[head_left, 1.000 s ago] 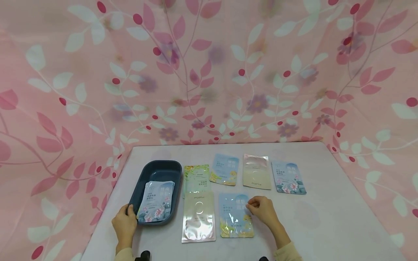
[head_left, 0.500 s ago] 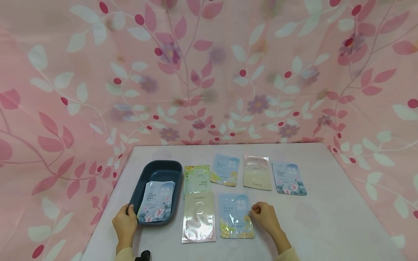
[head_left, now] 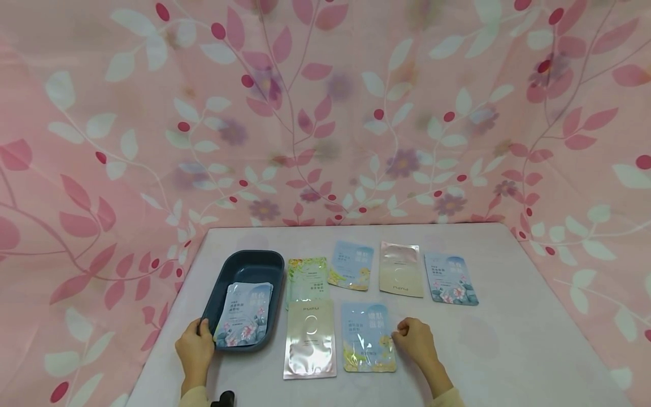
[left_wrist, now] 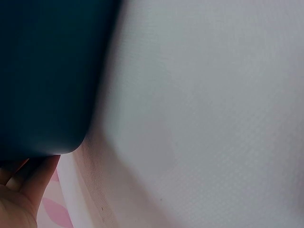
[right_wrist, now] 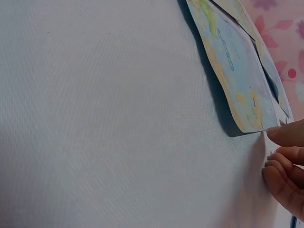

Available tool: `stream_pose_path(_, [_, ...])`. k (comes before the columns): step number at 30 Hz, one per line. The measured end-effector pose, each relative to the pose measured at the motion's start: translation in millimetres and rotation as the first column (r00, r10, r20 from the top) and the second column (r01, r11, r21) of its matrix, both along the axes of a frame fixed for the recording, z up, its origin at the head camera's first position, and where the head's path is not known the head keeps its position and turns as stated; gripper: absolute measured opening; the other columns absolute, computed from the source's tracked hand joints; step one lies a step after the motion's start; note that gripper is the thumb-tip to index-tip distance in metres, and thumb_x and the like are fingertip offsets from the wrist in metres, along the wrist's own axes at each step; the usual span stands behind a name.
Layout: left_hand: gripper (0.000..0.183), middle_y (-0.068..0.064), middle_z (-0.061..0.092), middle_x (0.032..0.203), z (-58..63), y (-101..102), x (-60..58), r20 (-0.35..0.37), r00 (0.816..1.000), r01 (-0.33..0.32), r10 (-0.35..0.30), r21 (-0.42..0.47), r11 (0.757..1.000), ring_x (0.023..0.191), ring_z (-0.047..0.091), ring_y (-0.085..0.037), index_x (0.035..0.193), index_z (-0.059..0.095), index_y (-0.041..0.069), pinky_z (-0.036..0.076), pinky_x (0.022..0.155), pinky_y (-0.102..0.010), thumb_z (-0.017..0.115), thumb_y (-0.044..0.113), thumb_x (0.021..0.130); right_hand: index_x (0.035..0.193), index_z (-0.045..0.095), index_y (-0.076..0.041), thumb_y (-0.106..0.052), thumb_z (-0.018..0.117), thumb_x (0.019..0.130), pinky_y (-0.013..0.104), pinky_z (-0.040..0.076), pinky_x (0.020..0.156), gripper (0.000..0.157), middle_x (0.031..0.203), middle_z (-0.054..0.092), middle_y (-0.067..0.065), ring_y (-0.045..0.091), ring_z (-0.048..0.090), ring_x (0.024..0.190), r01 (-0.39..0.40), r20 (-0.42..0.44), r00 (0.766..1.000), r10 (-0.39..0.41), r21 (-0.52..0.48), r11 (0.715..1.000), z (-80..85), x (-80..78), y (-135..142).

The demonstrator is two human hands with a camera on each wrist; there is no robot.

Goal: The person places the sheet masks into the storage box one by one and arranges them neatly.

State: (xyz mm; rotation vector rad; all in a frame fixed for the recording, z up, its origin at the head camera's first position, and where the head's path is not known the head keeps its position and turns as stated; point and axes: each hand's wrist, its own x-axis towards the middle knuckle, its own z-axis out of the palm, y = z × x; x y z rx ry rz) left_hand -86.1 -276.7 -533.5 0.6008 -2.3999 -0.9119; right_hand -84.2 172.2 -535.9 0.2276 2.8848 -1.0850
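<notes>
My left hand point(head_left: 195, 349) grips the near-left corner of a dark blue rectangular basin point(head_left: 279, 294), thumb over its rim. In the left wrist view, fingers point(left_wrist: 42, 178) lie against the underside of the basin's corner. Inside the basin rests a stack of flat pale blue face mask packets point(head_left: 244, 314) with pink flowers. My right hand point(head_left: 416, 342) is at the right edge of a light blue and yellow face mask packet point(head_left: 367, 337) lying on the table. In the right wrist view one fingertip touches that packet's edge and the other fingers curl; whether it is pinched is unclear.
Left of that packet lies a silver-gold packet point(head_left: 309, 339), overlapping a green one point(head_left: 307, 280). Along the back lie a blue-yellow packet point(head_left: 351, 264), a silver-gold packet point(head_left: 400, 270) and a blue flowered packet point(head_left: 451, 279). Flowered pink fabric point(head_left: 325, 113) rises behind the white table point(head_left: 519, 339).
My right hand has slid from the light blue packet's upper right down along its right edge and slightly outward. The packet stays about where it was. My left hand keeps its hold on the basin.
</notes>
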Motion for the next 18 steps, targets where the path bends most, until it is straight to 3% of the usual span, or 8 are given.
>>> stream_pose_path(8, [0.026,-0.040,0.058,0.103,0.2,0.4,0.3,-0.002,1.000,-0.004,0.004,0.003,1.000,0.098,0.054,-0.057,0.105,0.058,-0.019,0.041,0.086,-0.060,0.052,0.003,0.093,0.087,0.062,0.007,-0.012,0.078,0.071,0.036,0.047,0.064,0.030,0.075,0.056,0.008,0.020,0.051,0.069,0.016,0.065,0.998,-0.018,0.031,0.999,0.0,0.0,-3.7])
stream_pose_path(18, [0.028,-0.040,0.057,0.104,0.2,0.0,0.0,0.016,1.000,-0.003,0.003,0.010,1.000,0.099,0.053,-0.057,0.107,0.057,-0.020,0.040,0.087,-0.060,0.050,0.004,0.094,0.088,0.062,0.006,-0.013,0.080,0.070,0.036,0.048,0.060,0.032,0.074,0.059,0.008,0.020,0.054,0.066,0.020,0.070,0.997,-0.023,0.035,0.999,2.4,3.2,-7.2])
